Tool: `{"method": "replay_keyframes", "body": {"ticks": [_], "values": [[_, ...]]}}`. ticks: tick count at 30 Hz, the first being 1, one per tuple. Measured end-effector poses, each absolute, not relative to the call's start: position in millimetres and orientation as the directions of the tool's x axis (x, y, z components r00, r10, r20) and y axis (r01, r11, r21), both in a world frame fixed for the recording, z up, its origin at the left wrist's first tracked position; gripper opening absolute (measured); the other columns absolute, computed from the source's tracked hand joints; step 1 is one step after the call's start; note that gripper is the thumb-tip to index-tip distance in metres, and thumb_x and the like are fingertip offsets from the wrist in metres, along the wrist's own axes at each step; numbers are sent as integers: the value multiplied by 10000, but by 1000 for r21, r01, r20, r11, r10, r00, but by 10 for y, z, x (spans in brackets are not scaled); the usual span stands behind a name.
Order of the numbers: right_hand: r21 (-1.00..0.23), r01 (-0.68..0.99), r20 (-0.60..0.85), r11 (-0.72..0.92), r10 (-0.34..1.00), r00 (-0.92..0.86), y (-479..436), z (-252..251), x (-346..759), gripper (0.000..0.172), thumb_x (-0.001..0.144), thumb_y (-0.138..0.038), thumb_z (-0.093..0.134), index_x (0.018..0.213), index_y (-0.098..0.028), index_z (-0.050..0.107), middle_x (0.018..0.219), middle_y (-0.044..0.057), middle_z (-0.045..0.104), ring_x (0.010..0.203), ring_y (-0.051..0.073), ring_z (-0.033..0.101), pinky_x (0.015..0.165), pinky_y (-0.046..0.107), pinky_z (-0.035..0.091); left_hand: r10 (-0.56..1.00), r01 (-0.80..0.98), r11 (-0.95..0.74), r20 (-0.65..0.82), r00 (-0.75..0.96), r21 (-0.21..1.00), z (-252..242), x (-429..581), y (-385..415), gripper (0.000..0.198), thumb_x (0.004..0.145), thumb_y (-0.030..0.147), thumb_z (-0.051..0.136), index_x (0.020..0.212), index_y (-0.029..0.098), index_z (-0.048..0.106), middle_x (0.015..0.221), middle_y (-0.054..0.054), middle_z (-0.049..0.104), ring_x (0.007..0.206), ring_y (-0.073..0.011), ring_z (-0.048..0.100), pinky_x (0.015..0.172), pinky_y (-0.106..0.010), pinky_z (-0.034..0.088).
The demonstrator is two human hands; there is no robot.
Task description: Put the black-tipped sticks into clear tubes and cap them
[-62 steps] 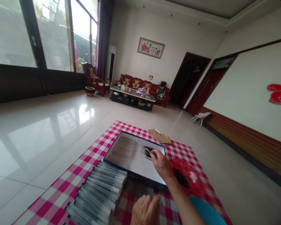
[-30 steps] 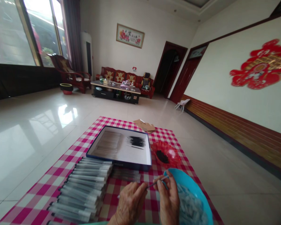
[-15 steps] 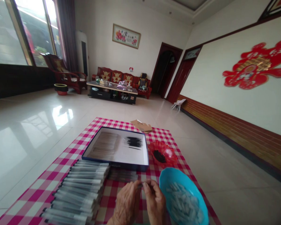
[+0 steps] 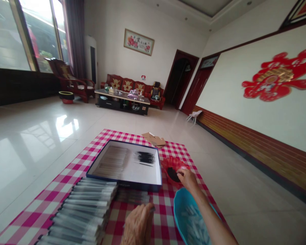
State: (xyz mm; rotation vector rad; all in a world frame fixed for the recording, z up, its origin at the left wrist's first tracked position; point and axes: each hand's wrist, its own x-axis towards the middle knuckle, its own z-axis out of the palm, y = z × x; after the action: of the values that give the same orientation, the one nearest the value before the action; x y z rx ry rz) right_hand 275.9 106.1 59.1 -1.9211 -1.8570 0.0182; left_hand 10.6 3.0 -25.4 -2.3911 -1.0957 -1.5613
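Note:
My right hand (image 4: 187, 179) reaches forward over the red bowl (image 4: 171, 165), fingers curled down at the dark small parts inside it; what they hold, if anything, is hidden. My left hand (image 4: 139, 225) stays low at the near edge of the checked cloth, fingers closed around a thin pen part that just shows at the fingertips. A blue bowl (image 4: 183, 211) of pale plastic pieces lies under my right forearm. A flat blue-rimmed tray (image 4: 153, 185) holds rows of thin refills and a black cluster.
A stack of clear pen barrels (image 4: 81, 211) lies at the left on the pink checked cloth (image 4: 73, 166). Cardboard pieces (image 4: 154, 139) rest at the cloth's far edge. Glossy tiled floor surrounds it; a sofa and coffee table (image 4: 122, 98) stand far off.
My right hand has left the left hand near the cloth's edge and stretched forward to the red bowl. The left hand has stayed low, still closed on the thin part.

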Motion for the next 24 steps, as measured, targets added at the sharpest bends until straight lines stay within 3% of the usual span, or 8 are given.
{"method": "replay_keyframes", "body": {"ticks": [7, 12, 16, 20, 24], "values": [[-186, 982, 174, -13, 984, 46, 1372, 404, 2797, 215, 717, -144, 552, 557, -197, 686, 606, 56, 693, 609, 178, 632, 568, 255, 386, 546, 613, -723, 807, 224, 319, -261, 100, 46, 278, 891, 164, 459, 1159, 173, 529, 849, -73, 704, 742, -170, 688, 678, -254, 564], [-173, 983, 139, -60, 987, 84, 1448, 353, 2799, 197, 677, -112, 581, 511, -191, 652, 572, 53, 674, 609, 178, 633, 553, 249, 373, 578, 598, -717, 785, 224, 357, -205, 116, 34, 249, 898, 161, 433, 1125, 168, 534, 782, -64, 679, 696, -167, 667, 642, -253, 547], [-242, 969, 166, -44, 982, 86, 1460, 392, 2781, 163, 650, -105, 599, 518, -189, 647, 577, 61, 676, 633, 198, 643, 584, 263, 407, 596, 575, -723, 767, 236, 384, -189, 107, 41, 255, 892, 139, 434, 1131, 151, 519, 759, -64, 655, 672, -173, 643, 624, -270, 532], [-376, 924, 250, 65, 968, 33, 1330, 506, 2710, 85, 697, -190, 601, 708, -197, 685, 732, 60, 716, 725, 205, 662, 681, 288, 465, 608, 568, -718, 760, 229, 403, -193, 97, 45, 249, 893, 136, 442, 1129, 156, 518, 756, -59, 645, 672, -170, 635, 618, -267, 524], [-525, 837, 301, 154, 954, 13, 949, 621, 2518, 191, 791, -339, 550, 870, -200, 655, 795, 37, 713, 708, 178, 670, 656, 273, 510, 590, 562, -727, 778, 215, 396, -186, 114, 43, 258, 898, 137, 430, 1144, 154, 509, 780, -68, 654, 696, -177, 638, 639, -279, 530]]}}
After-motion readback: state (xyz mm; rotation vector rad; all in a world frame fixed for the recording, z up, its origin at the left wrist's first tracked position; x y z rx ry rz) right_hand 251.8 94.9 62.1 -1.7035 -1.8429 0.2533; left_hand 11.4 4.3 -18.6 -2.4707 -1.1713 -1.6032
